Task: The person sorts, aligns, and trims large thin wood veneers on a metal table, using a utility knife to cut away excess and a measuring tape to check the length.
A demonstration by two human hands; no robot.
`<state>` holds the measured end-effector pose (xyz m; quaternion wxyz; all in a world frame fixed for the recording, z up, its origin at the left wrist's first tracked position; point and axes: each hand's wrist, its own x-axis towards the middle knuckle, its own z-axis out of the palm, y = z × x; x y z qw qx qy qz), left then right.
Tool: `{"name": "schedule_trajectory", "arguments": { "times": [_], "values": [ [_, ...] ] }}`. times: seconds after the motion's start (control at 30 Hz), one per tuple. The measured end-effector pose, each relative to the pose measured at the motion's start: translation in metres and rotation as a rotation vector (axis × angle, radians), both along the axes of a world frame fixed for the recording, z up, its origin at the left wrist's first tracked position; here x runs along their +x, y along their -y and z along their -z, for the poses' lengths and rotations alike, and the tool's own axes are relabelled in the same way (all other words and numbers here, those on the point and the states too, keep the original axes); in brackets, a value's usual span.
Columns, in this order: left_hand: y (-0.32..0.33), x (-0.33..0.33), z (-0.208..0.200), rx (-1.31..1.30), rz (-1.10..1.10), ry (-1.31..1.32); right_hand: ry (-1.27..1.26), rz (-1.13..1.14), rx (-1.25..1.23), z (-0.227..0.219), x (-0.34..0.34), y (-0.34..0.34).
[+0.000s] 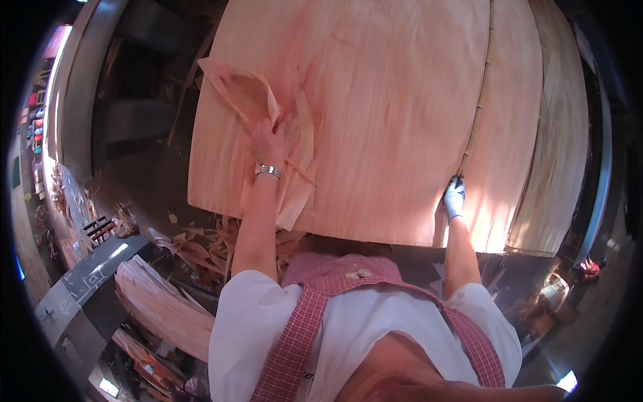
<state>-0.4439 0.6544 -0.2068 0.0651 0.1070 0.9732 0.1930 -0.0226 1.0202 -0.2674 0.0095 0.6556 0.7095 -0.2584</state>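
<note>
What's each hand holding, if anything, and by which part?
Left hand: a loose, folded wood sheet, by its bunched near end. Gloved right hand: a thin bamboo stick, by its near end.

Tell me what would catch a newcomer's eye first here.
The broad, reddish-lit wood sheet filling the upper middle stands out first. On its left part, the bare left hand, with a metal band at the wrist, grips a curled, torn thin piece. Farther right, the gloved right hand holds the near end of a long jointed rod running up to the picture's top edge.
</note>
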Motion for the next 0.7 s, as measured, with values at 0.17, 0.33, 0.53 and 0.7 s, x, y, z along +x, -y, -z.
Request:
{"name": "schedule_trajectory", "arguments": {
  "times": [0.17, 0.33, 0.53, 0.7],
  "values": [
    [0.022, 0.014, -0.044, 0.65, -0.285, 0.269, 0.04, 0.0, -0.026, 0.007, 0.004, -0.006],
    [0.122, 0.057, -0.077, 1.614, -0.2, 1.0, 0.041, 0.014, -0.103, 0.005, 0.004, -0.007],
    [0.25, 0.173, -0.08, 1.566, -0.361, 1.229, 0.044, -0.126, 0.118, 0.007, 0.007, -0.003],
    [0.28, 0.253, -0.084, 0.989, -0.628, 0.956, -0.039, -0.072, -0.041, -0.024, -0.008, 0.008]
  ]
}}
